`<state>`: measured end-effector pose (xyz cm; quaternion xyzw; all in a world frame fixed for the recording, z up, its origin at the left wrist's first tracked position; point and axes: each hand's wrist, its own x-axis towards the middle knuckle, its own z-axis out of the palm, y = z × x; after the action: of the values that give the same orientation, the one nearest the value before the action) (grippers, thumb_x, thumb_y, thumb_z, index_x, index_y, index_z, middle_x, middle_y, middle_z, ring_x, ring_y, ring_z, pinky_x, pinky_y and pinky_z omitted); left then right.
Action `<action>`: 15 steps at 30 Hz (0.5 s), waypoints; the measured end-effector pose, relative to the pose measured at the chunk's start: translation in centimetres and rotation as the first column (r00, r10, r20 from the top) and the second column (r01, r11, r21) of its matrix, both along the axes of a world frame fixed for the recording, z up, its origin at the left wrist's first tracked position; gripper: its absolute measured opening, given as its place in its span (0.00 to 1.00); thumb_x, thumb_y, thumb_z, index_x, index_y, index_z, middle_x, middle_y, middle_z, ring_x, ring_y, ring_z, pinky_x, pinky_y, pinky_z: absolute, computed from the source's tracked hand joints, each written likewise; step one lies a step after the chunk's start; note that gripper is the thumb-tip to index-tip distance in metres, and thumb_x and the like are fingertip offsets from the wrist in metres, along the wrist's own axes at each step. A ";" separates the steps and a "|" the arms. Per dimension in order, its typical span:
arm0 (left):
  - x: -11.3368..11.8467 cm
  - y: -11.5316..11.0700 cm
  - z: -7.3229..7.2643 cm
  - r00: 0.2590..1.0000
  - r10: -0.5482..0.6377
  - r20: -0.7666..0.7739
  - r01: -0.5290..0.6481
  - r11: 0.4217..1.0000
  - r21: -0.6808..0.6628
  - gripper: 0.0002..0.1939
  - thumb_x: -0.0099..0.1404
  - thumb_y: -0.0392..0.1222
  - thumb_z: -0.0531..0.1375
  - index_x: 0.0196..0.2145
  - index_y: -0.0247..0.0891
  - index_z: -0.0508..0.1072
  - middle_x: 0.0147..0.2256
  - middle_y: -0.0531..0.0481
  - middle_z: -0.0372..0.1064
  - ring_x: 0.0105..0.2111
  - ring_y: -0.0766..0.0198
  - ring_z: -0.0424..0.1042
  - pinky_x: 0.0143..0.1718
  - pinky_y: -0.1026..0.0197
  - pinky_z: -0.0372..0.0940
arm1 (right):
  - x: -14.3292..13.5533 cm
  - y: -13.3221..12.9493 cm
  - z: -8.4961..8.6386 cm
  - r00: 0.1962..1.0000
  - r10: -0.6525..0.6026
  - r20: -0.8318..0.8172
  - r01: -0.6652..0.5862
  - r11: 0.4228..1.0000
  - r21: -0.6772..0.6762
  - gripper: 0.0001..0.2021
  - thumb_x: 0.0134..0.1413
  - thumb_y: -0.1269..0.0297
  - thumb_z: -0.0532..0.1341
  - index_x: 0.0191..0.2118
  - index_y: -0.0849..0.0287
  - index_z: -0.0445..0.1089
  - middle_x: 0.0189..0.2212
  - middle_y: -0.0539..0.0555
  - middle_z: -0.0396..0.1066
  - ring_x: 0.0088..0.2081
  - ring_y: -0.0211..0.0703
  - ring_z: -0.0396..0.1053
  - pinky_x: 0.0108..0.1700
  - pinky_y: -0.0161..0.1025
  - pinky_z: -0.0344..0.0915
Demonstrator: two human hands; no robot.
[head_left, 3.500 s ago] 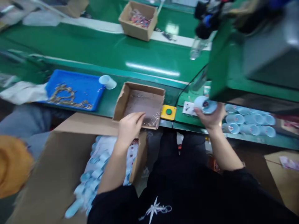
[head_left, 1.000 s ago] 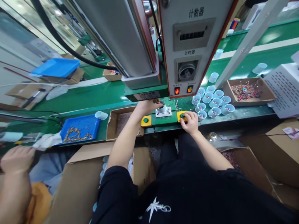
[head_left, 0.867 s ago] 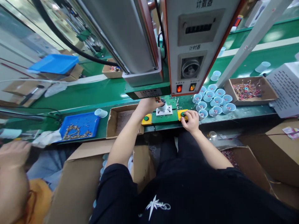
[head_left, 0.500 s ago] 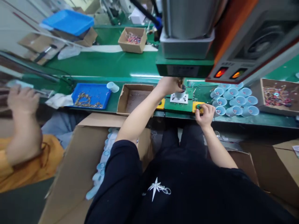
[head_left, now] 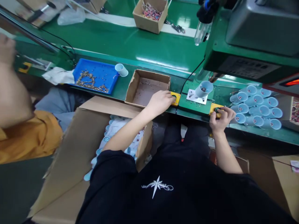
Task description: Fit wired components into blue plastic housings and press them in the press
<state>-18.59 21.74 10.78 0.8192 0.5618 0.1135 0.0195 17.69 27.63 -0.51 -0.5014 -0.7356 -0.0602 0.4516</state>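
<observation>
Far left of the left hand, a co-worker's arm (head_left: 12, 96); then the blue tray (head_left: 114, 83) of small metal parts, with a lone cup (head_left: 122, 70) touching its right edge; then the box (head_left: 131, 88), just beside the left hand (head_left: 161, 102); and here's the change: that hand has left the cup and come over to the left button (head_left: 177, 98), fingers laid across it, clamped on nothing, thumb hidden; so the cup (head_left: 202, 91) now stands upright on the white plate (head_left: 195, 99), between the two hands and clear of both, near the press (head_left: 235, 63); to its right, the right hand (head_left: 221, 119) stays on the right button (head_left: 213, 109), finger and thumb apart, gripping nothing; whether either button is pushed down, I cannot tell; and just beyond that hand, a cluster of filled cups (head_left: 253, 100).
</observation>
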 end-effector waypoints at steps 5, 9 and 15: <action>-2.7 2.9 1.9 0.988 -0.033 0.154 0.046 0.995 -0.085 0.15 0.77 0.43 0.57 0.46 0.39 0.84 0.46 0.43 0.83 0.53 0.55 0.78 0.54 0.55 0.69 | 0.0 -0.4 0.6 1.000 0.013 0.012 -0.013 1.000 0.023 0.12 0.59 0.52 0.59 0.41 0.55 0.68 0.44 0.62 0.71 0.50 0.58 0.69 0.57 0.61 0.64; -5.3 2.7 2.6 0.961 0.270 0.062 -0.237 0.916 -0.323 0.11 0.67 0.47 0.67 0.43 0.41 0.86 0.42 0.42 0.84 0.44 0.52 0.81 0.49 0.55 0.71 | 0.0 -0.6 0.6 0.999 0.035 0.015 -0.035 0.999 -0.001 0.13 0.60 0.53 0.59 0.45 0.55 0.68 0.45 0.62 0.72 0.51 0.58 0.69 0.58 0.61 0.63; -3.1 0.9 1.9 0.919 0.275 -0.283 -0.381 0.806 -0.453 0.16 0.65 0.38 0.63 0.47 0.33 0.85 0.47 0.27 0.81 0.47 0.39 0.82 0.47 0.50 0.73 | -0.6 -1.0 2.1 1.000 -0.018 -0.012 0.016 0.991 -0.135 0.15 0.57 0.50 0.58 0.43 0.55 0.68 0.46 0.64 0.72 0.53 0.61 0.69 0.61 0.65 0.61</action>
<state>-21.70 22.62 12.67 0.6831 0.7043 -0.1183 0.1528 17.12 26.60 1.57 -0.5373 -0.7308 -0.0109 0.4209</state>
